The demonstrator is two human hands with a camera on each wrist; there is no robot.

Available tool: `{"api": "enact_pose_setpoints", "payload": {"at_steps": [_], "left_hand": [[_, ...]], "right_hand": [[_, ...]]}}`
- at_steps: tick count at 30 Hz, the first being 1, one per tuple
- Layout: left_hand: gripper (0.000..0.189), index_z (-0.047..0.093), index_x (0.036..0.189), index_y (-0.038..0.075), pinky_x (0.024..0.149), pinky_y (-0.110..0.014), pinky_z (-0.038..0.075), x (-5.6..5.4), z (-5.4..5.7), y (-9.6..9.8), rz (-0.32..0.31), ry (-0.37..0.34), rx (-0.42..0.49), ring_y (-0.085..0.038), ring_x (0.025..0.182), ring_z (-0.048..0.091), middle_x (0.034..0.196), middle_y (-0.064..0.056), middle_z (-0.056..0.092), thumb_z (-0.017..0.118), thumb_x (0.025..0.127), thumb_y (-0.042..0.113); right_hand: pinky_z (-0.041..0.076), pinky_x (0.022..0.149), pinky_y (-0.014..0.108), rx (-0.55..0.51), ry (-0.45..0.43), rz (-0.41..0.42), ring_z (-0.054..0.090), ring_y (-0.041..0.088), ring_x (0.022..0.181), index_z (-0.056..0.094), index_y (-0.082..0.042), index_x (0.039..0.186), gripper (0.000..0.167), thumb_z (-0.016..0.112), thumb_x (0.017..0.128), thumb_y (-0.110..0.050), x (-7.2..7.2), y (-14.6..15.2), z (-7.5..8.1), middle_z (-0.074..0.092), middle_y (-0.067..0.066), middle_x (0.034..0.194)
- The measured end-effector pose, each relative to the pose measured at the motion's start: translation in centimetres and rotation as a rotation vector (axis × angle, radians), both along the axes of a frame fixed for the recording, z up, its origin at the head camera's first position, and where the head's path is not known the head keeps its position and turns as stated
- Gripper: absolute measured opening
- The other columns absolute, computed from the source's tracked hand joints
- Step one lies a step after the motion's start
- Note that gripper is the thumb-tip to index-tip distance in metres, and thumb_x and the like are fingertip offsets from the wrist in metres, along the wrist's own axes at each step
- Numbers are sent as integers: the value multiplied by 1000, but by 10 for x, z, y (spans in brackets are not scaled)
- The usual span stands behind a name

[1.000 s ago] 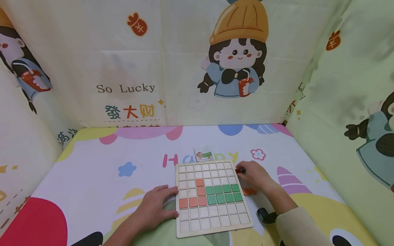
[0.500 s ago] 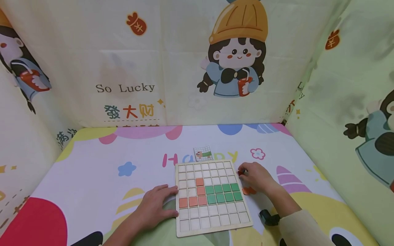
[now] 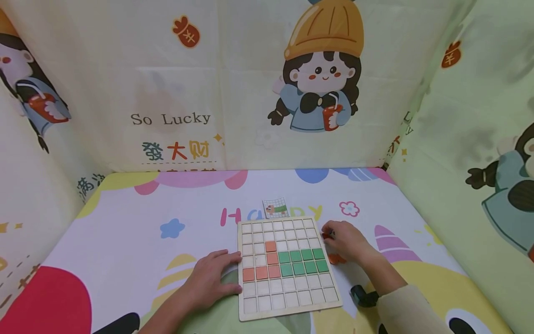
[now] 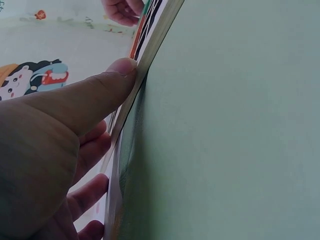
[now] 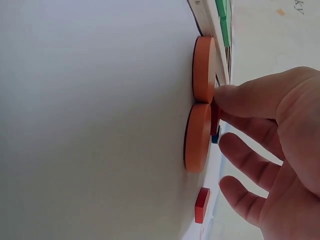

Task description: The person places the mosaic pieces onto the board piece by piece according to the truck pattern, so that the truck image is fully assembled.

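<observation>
A wooden grid board [image 3: 271,304] lies on the tabletop, several of its squares filled with salmon-orange tiles [image 3: 273,271] and green tiles [image 3: 298,268]. My left hand [image 3: 210,283] rests against its left side, thumb and fingers extended; in the left wrist view the thumb [image 4: 95,95] touches the board's edge [image 4: 155,45]. Beyond the right side, my right hand [image 3: 346,239] pinches a small red piece [image 5: 215,119] between thumb and index finger, mostly hidden from above. Two orange discs [image 5: 198,137] sit close by, beside the board's right edge. Behind the red piece shows a dark blue piece [image 5: 217,136].
A small printed card [image 3: 276,208] with a grid picture lies just behind the board. Another red piece [image 5: 202,205] is on the table near the right hand. Patterned cloth walls [image 3: 242,83] enclose the back and sides. A black device [image 3: 364,296] is at the right wrist.
My right hand has shifted slightly right, away from the board's edge, and its fingers now cover more of the red and dark pieces. The left hand and board stay put.
</observation>
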State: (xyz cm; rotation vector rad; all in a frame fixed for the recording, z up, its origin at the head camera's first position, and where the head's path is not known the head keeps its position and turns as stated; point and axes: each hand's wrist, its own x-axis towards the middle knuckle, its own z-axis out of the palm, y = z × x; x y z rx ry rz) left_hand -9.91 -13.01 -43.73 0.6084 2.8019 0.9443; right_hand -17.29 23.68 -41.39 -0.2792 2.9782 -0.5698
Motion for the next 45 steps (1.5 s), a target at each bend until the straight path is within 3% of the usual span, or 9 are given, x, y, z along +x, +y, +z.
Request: {"api": "enact_pose_setpoints", "payload": {"at_steps": [13, 21, 35, 45], "left_hand": [[63, 64, 131, 15, 107, -61, 32, 0, 0, 0, 10, -3, -8, -35, 135, 43, 139, 3, 59, 85, 77, 40], [62, 64, 131, 14, 107, -61, 32, 0, -1, 0, 4, 3, -6, -35, 135, 43, 139, 2, 59, 85, 77, 39], [63, 64, 131, 14, 107, -61, 32, 0, -3, 0, 0, 0, -6, -35, 135, 43, 140, 2, 59, 84, 77, 41], [63, 64, 131, 14, 106, -61, 32, 0, -3, -1, 0, 15, 1, -35, 134, 44, 139, 2, 59, 85, 77, 40]], "right_hand": [[53, 90, 47, -45, -27, -43, 59, 23, 91, 65, -4, 117, 31, 72, 87, -4, 4, 3, -1, 67, 5, 103], [55, 76, 42, 29, 0, -65, 57, 22, 83, 67, -1, 110, 31, 78, 85, -17, 6, 8, 3, 67, 6, 98], [50, 70, 36, 37, -38, -15, 55, 20, 81, 69, -4, 110, 26, 74, 87, -14, 6, 11, 6, 67, 4, 98], [50, 70, 34, 127, -22, 34, 54, 19, 79, 72, -5, 110, 28, 77, 86, -18, 4, 11, 6, 67, 1, 93]]}}
